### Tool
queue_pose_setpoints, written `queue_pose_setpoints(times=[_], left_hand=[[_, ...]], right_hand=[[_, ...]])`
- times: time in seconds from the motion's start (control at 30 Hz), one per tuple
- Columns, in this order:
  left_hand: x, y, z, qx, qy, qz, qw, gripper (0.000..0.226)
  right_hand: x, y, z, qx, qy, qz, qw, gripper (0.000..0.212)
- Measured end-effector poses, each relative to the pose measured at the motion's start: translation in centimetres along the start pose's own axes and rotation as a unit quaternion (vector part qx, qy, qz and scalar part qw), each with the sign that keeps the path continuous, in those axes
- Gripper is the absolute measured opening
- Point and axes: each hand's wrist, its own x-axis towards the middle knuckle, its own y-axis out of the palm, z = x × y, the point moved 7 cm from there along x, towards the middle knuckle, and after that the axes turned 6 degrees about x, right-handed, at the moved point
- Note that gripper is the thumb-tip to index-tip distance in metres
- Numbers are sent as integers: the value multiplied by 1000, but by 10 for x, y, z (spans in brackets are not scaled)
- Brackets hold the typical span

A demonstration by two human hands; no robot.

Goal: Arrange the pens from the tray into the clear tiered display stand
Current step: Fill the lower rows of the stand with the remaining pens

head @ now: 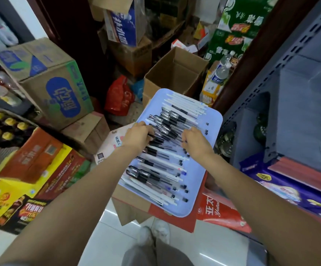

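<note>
Both hands reach into the pale blue tray (211, 150), left hand (136, 135) and right hand (195, 140) each with curled fingers pinching pens (167, 135) mid-pile.

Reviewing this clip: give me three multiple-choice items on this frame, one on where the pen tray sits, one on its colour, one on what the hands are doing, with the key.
1. Where does the tray rest?
A. On cardboard boxes
B. On the bare floor
C. On the person's lap

2. What colour is the tray?
A. Red
B. Light blue
C. Green

3. What are the left hand and right hand doing?
A. Both hang idle off the tray
B. One lifts a bottle
C. Both reach into the pens, fingers curled among them

Key: 1 A, a cardboard box shows under its near edge. 2 B, its bare rim is pale blue. 3 C, both hands are at mid-tray on the pile.
</note>
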Motion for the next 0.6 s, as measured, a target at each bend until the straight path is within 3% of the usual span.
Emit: queue_pose_setpoints(times=[0.13,0.23,0.37,0.47,0.6], left_hand=[[5,-8,1,-43,-1,15,999,14],[1,-11,9,-184,-33,12,982,8],[-16,-18,15,-440,-91,17,893,9],[-25,-22,19,-554,-131,10,822,6],[-28,-46,10,-598,-107,-40,794,13]], right_hand=[[-4,-2,-1,28,0,-2,1000,18],[-5,-6,-2,46,6,-10,999,12],[-7,-8,-1,63,25,-15,998,13],[-13,-15,3,123,26,-32,992,9],[-31,-44,19,239,-6,-83,968,12]])
